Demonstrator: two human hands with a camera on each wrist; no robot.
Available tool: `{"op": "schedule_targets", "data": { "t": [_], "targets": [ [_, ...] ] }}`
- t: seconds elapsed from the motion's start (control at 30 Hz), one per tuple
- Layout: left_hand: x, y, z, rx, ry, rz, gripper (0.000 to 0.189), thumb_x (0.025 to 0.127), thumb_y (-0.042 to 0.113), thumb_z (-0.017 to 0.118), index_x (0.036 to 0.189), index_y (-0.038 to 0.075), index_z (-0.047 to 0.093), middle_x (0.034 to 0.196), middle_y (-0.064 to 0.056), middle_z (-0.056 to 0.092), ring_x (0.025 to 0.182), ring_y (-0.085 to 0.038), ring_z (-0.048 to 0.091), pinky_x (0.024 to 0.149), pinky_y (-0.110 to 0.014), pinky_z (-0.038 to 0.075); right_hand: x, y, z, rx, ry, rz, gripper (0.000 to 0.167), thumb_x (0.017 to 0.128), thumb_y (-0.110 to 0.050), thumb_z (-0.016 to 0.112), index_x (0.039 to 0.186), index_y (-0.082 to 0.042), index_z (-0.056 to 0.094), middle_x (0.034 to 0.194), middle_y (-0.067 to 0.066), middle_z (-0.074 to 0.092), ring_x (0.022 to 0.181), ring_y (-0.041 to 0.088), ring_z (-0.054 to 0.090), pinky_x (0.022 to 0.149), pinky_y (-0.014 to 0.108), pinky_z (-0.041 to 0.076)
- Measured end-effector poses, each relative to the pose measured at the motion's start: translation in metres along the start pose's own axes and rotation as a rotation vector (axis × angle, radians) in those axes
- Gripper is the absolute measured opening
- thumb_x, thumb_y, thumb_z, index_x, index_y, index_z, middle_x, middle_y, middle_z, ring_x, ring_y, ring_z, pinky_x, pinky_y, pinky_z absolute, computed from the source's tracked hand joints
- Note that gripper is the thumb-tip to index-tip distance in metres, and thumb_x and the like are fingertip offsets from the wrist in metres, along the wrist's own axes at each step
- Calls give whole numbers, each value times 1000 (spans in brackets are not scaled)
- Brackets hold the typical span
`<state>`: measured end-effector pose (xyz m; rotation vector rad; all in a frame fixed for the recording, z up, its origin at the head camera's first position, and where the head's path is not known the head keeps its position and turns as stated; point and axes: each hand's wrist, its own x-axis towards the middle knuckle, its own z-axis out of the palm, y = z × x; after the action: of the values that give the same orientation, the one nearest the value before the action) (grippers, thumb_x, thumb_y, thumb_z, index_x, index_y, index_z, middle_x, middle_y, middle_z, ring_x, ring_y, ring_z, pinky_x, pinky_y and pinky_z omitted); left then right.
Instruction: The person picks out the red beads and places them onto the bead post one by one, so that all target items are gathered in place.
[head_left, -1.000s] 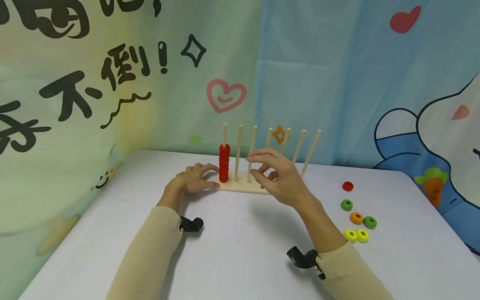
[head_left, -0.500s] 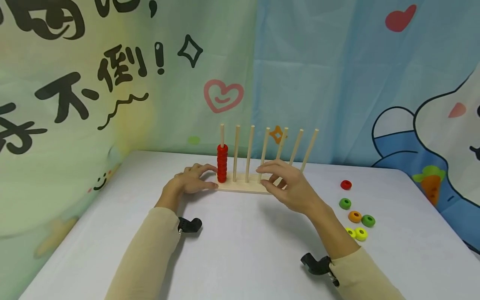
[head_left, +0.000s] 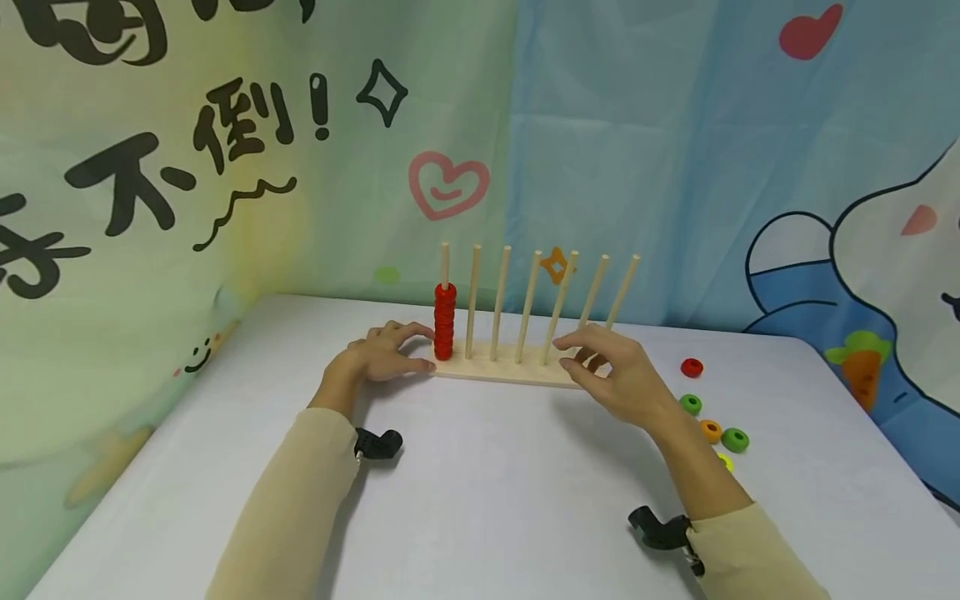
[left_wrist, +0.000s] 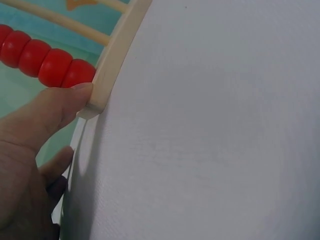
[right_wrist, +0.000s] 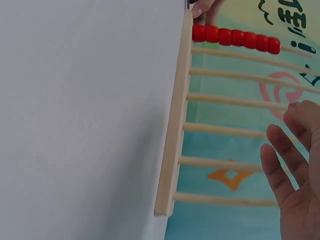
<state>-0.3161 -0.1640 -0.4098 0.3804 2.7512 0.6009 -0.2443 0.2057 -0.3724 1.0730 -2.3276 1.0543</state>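
A wooden peg rack (head_left: 498,372) with a row of upright pegs stands on the white table. Its leftmost peg carries a stack of red beads (head_left: 444,321), and the bare peg tip shows above them. My left hand (head_left: 382,353) holds the left end of the base between thumb and fingers; in the left wrist view the thumb (left_wrist: 65,102) lies on the base beside the lowest bead. With nothing between its fingers, my right hand (head_left: 624,373) hovers in front of the rack's right end, covering the feet of the rightmost pegs. The other pegs bear no beads.
Loose beads lie on the table at the right: a red bead (head_left: 692,367), a green bead (head_left: 735,440), another green one, an orange bead (head_left: 710,431) and a yellow bead (head_left: 726,462) partly behind my right forearm. A printed cloth (head_left: 622,158) hangs behind the table.
My right hand has moved rightward along the rack, from the middle pegs to the right end. My left hand stays at the base's left end. The beads have not moved.
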Motion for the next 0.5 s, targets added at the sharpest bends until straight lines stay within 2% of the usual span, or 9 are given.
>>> {"op": "schedule_targets", "data": {
  "t": [0.13,0.23,0.33,0.5],
  "targets": [
    [0,0,-2,4,-11,6,64,84,65,61,141,45,41,153,-8,33,135,-37,31,100,-67,31,-6,6,-6,-27,2,5,34,86,3,72,115,-15,69,105,-3,67,80,11,64,65,27,55],
    [0,-1,-3,7,-13,0,64,84,65,61,141,45,41,153,-8,32,135,-37,31,100,-67,31,-8,9,-13,-51,-4,24,33,87,3,72,114,-14,69,105,1,68,81,12,64,67,28,55],
    [-1,-2,-4,5,-9,-4,62,85,64,61,141,45,42,153,-7,32,135,-36,31,100,-67,31,-10,11,-20,-70,3,74,31,87,2,71,113,-13,69,103,4,69,83,14,64,69,27,55],
    [-2,0,-4,-1,-20,6,63,84,65,61,141,44,41,153,-8,32,135,-37,31,99,-67,32,-18,17,-32,-89,14,139,29,87,2,71,112,-13,70,106,1,68,85,15,64,71,24,54]
  ]
}}
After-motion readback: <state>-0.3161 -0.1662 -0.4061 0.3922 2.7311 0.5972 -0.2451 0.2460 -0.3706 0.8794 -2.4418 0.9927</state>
